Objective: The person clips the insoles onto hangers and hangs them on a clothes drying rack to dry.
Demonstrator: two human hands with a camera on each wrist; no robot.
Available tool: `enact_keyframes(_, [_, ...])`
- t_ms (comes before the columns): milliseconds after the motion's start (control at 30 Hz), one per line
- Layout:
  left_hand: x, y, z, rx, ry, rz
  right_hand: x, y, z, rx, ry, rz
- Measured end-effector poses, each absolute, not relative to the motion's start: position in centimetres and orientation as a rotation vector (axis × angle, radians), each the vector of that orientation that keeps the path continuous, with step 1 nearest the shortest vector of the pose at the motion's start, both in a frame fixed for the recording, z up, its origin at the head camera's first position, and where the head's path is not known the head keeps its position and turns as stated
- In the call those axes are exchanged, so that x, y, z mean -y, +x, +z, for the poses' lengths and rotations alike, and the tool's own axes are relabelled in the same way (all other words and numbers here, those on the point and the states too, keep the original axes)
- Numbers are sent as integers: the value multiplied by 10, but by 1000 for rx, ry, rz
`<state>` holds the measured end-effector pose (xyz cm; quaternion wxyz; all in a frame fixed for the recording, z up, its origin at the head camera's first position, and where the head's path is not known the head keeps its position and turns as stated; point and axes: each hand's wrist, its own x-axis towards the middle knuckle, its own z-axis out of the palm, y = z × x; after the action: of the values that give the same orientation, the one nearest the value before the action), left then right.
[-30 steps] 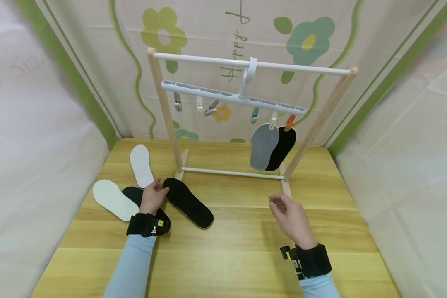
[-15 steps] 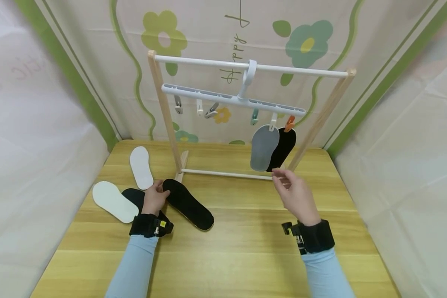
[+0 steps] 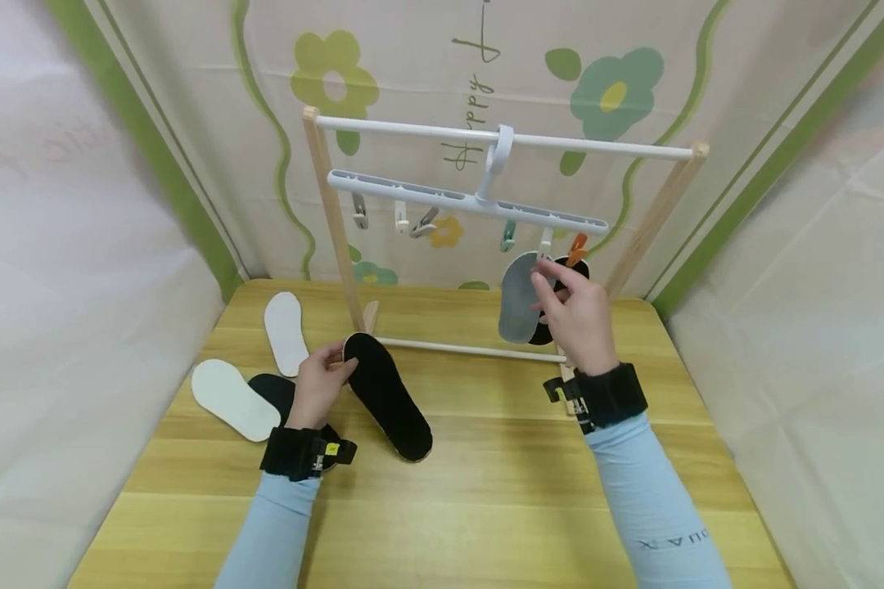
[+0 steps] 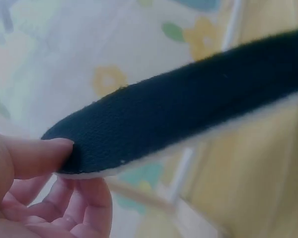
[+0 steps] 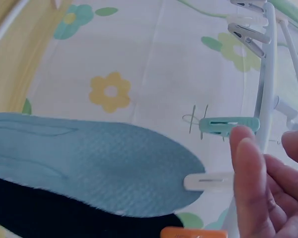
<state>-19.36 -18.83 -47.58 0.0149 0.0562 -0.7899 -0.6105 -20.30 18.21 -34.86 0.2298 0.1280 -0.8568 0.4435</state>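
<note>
My left hand (image 3: 318,386) pinches one end of a black insole (image 3: 390,401) between thumb and fingers; the left wrist view shows its pale edge below the dark face. My right hand (image 3: 582,323) is raised by the hanger (image 3: 427,195), its fingers parted with nothing between them. Close to those fingertips are a white clip (image 5: 208,182) that holds a grey insole (image 5: 114,163) and a teal clip (image 5: 228,124) that bears nothing. Behind the grey one hangs another black insole (image 5: 64,213), held by an orange clip (image 3: 578,249) and partly hidden by my right hand.
Two white insoles (image 3: 283,331) and a dark insole (image 3: 274,391) lie on the table's left side. A wooden rack (image 3: 331,213) with white rods carries the hanger. Several bare clips (image 3: 401,218) dangle on the hanger's left half. Printed curtains surround the table.
My right hand has risen from over the table to the clips. My left hand has moved slightly up and right, lifting the near end of the black insole.
</note>
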Motion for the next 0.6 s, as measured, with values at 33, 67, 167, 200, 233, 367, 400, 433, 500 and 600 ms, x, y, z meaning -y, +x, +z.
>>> enact_keyframes(33, [184,-193,-470,2470,139,-1871,-181,-206,-346,2361,351,1225])
enact_keyframes(67, [180,-192,-465,2482,102,-1838,-179,-208,-343,2366,352,1227])
enact_keyframes(167, [167,-191,-449,2497,19,-1769,-175,-215,-336,2390,351,1248])
enact_keyframes(200, [163,-192,-444,2499,-3,-1752,-173,-216,-333,2403,351,1248])
enact_keyframes(233, [159,-192,-440,2497,-29,-1747,-171,-218,-331,2414,353,1259])
enact_keyframes(367, [144,-197,-424,2470,-131,-1759,-164,-224,-326,2445,365,1316])
enact_keyframes(400, [141,-199,-421,2460,-157,-1767,-162,-225,-326,2446,368,1332])
enact_keyframes(433, [137,-201,-418,2448,-184,-1777,-160,-226,-325,2443,369,1356])
enact_keyframes(500, [130,-206,-412,2440,-220,-1784,-156,-227,-325,2435,364,1404])
enact_keyframes(600, [120,-213,-406,2447,-270,-1788,-151,-227,-326,2414,349,1480])
